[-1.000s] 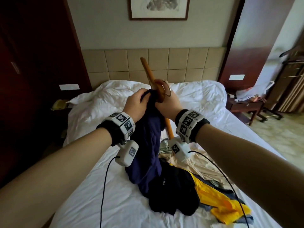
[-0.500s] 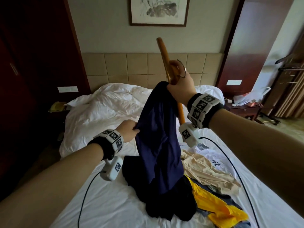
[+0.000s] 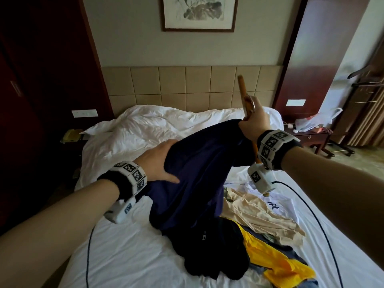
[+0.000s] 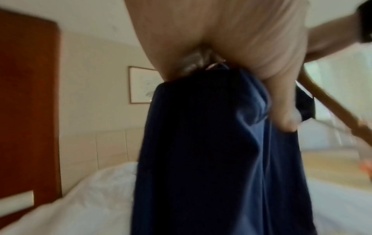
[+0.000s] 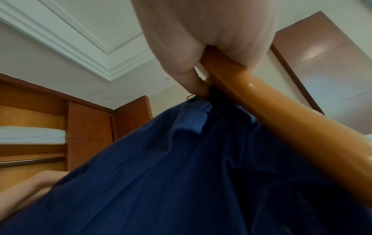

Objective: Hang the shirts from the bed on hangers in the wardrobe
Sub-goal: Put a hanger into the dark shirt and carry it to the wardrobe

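Observation:
A navy shirt (image 3: pixel 197 173) stretches between my hands above the bed (image 3: pixel 116 256). My right hand (image 3: pixel 252 123) grips the neck of a wooden hanger (image 3: pixel 244 94) together with the shirt's collar; one hanger arm points up and the other runs down behind my wrist. My left hand (image 3: pixel 158 161) holds the shirt's side, fingers hidden under the cloth and thumb on top. The left wrist view shows the thumb (image 4: pixel 287 117) pressed on the navy shirt (image 4: pixel 201 159). In the right wrist view my right hand (image 5: pixel 201 39) clamps the hanger (image 5: pixel 281 119) over the navy shirt (image 5: pixel 181 174).
More clothes lie piled on the bed under the shirt: a black one (image 3: pixel 207 252), a yellow one (image 3: pixel 276 265), a beige one (image 3: pixel 259 213) and a white one (image 3: pixel 276 202). A nightstand (image 3: pixel 307 140) stands at the right. The wooden wardrobe (image 5: pixel 86 127) with its rail (image 5: pixel 30 159) shows behind.
My right hand has come down and to the right with the hanger. My left hand has slid under the shirt's side and drawn it leftward, so the cloth now spans both hands.

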Demonstrator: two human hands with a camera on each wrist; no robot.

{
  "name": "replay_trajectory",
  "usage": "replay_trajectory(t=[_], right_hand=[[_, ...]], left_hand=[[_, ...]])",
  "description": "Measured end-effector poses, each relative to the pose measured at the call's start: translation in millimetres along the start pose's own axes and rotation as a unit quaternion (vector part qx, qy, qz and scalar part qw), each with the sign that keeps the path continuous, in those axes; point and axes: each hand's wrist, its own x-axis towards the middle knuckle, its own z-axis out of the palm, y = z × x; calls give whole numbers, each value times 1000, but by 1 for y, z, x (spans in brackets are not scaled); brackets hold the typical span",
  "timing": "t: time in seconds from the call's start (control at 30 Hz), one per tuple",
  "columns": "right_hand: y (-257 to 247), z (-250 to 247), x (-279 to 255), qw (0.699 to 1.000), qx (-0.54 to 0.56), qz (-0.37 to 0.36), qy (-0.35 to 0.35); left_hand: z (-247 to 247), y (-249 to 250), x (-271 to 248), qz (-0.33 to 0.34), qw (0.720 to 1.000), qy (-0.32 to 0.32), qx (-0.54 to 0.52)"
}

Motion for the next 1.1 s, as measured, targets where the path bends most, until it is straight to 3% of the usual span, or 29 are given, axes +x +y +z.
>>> replay_trajectory(t=[0.07,0.13,0.27,0.37,0.47,0.67,0.9,1.1], right_hand=[[7,-1,0,1000,-12,16,-3],[11,-2,0,1000,-20,22,-4],[17,-2,-1,999,-36,20,-18],[23,0,-3,998,-51,23,-25],[31,2,-4,998,-47,38,-27],[41,-2,-5,995,-59,73,-28],[45,1,-2,995,-65,70,-37],[48,-8,2,996,-25,87,-21]], left_hand=[[-1,-11,-1,30,993,-41,104],[0,-17,-1,26,993,-41,111],[4,-22,0,-12,998,61,20],[0,-19,5,5,989,142,-42],[-6,-15,10,34,978,203,-38],[-23,-23,3,11,962,272,-4],[-14,-23,23,-151,954,214,-146],[-12,-26,19,-121,962,206,-130]])
